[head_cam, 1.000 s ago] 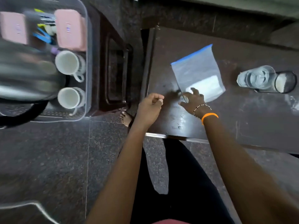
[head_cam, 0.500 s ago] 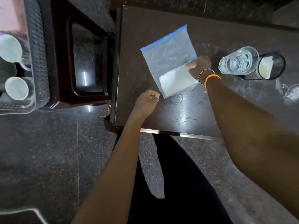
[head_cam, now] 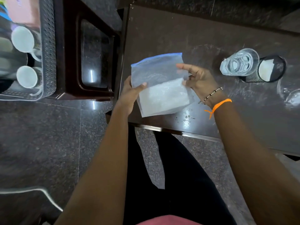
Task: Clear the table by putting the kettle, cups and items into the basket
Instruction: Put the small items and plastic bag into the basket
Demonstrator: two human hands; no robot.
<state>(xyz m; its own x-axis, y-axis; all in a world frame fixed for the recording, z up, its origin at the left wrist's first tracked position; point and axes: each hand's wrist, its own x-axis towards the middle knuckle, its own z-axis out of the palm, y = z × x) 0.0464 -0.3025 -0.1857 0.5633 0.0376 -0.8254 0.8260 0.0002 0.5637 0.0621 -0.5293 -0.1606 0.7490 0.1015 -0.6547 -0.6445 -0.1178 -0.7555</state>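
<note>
A clear zip bag (head_cam: 160,88) with a blue top strip and white contents hangs just above the dark table (head_cam: 186,33). My left hand (head_cam: 129,93) grips its left edge, thumb on top. My right hand (head_cam: 196,78) pinches its right edge. At the far left the grey perforated basket (head_cam: 48,51) holds two white cups (head_cam: 22,38) (head_cam: 26,77), a pink box (head_cam: 22,10) and a steel kettle (head_cam: 6,51), partly cut off by the frame.
A clear drinking glass (head_cam: 240,62) and a black mesh holder (head_cam: 267,70) with white paper inside lie on the table's right side. The basket rests on a dark brown stool (head_cam: 90,51) left of the table. Dark granite floor lies below.
My right hand lifted the bag off the table and brought it toward me. My left hand, a loose fist before, has taken hold of the bag's left edge.
</note>
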